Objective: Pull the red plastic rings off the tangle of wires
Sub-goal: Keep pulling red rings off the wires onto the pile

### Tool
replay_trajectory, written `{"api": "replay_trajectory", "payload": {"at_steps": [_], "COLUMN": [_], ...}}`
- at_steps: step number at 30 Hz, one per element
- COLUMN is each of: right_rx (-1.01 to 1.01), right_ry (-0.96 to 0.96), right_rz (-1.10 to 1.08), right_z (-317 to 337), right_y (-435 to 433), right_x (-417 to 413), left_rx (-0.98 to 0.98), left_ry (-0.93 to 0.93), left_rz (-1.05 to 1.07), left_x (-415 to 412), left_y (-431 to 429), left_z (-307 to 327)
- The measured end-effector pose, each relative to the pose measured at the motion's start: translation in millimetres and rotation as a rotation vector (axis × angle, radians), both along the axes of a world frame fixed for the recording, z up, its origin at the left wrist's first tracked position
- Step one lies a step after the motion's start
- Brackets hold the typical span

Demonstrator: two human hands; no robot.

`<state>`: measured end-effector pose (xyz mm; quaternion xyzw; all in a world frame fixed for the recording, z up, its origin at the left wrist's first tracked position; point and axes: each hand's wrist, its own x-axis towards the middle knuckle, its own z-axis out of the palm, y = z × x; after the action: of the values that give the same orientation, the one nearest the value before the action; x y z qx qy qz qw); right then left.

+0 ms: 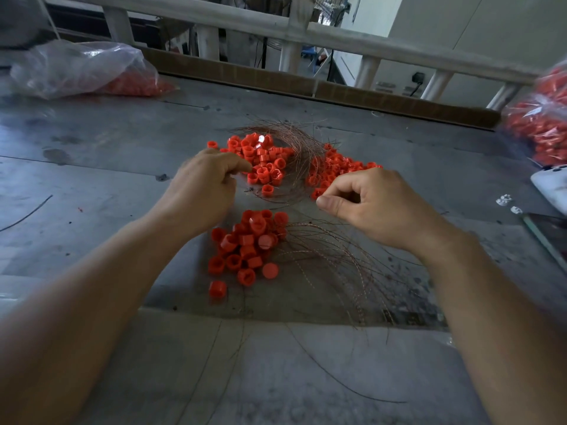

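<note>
A person's left hand [205,185] rests on a grey metal table [92,142] with its fingers curled, their tips at the near edge of the far heap of red rings [264,157]. The palm hides whatever they pinch. The right hand [374,204] has thumb pressed to forefinger just beside a lone ring [317,193] at the edge of the right heap of rings [337,168]; whether a wire lies in that pinch cannot be told. A tangle of wires [303,148] arcs between the two heaps. Below the wrists a near heap of rings [245,243] lies beside a second fan of wires [337,259]. Plastic bags of red parts sit at the left [82,69] and right [540,118] edges, the right one cut off and blurred.
</note>
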<state>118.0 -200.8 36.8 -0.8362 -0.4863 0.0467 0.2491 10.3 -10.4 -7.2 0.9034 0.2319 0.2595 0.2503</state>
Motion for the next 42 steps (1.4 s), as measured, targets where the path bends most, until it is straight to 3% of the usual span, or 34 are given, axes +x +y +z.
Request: {"api": "replay_trajectory", "payload": {"at_steps": [11, 19, 26, 32, 36, 42], "right_rx": [0.088, 0.172, 0.106, 0.109, 0.241, 0.369], "right_ry": [-0.065, -0.021, -0.044, -0.084, -0.061, -0.086], "right_rz": [-0.168, -0.227, -0.234, -0.207, -0.096, 0.083], "right_z": [0, -2, -4, -9, -10, -13], "right_y": [0, -2, 2, 7, 12, 22], "right_x": [8, 16, 14, 13, 7, -8], "left_rx": [0.129, 0.170, 0.127, -0.040, -0.244, -0.323], "left_ry": [0.215, 0.139, 0.033, -0.113, -0.252, -0.273], "left_rz": [-0.057, -0.052, -0.067, -0.063, -0.147, -0.244], "left_x": [13, 11, 7, -2, -12, -13], "left_y": [10, 5, 0, -5, -14, -24], "left_z": [-12, -4, 1, 12, 23, 28]}}
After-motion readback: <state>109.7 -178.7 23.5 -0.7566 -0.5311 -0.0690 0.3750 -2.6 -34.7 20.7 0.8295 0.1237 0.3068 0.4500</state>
